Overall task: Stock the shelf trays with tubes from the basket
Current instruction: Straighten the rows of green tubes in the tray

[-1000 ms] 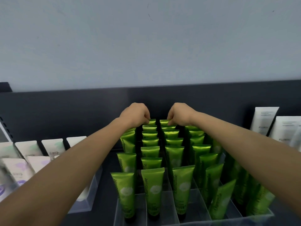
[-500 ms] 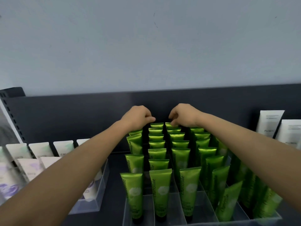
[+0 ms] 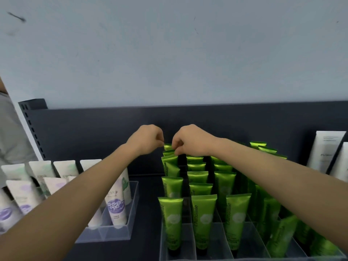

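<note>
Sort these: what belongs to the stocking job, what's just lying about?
Job: green tubes, their clear divided tray, left hand and right hand pinching rearmost tube tops.
Lying about: white and purple tubes in left tray, white tubes at right.

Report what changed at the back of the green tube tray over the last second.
Both hands slid left along the back row and drew closer together: left hand and right hand now pinch the tops of the rear green tubes in the leftmost column. Both stayed curled; the front green rows and the white tubes stand as before.
</note>
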